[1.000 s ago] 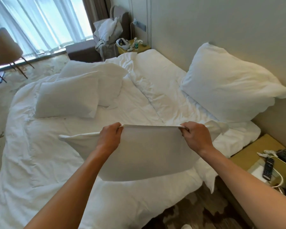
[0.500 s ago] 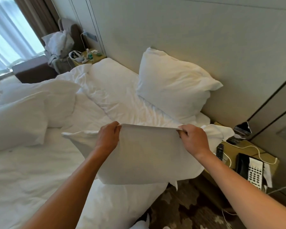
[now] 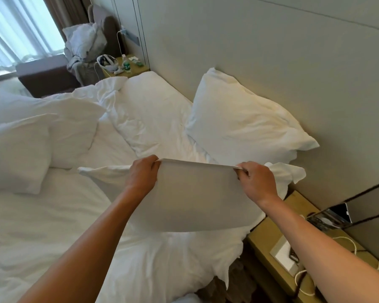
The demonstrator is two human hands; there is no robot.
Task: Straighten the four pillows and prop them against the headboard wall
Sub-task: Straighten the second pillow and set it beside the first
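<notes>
I hold a white pillow up by its top edge above the near side of the bed. My left hand grips the edge left of centre, and my right hand grips it near the right corner. A second white pillow leans upright against the headboard wall, just beyond the held one. Two more white pillows lie overlapped on the duvet at the left, the front one resting over the back one.
The bed has a rumpled white duvet. A nightstand with cables and a white device stands at the right, close under my right arm. A far nightstand holds bottles, beside a chair with piled clothes.
The view has swung right toward the headboard wall. The held pillow has come closer to the leaning pillow, and both hands keep the same grip on its top edge.
</notes>
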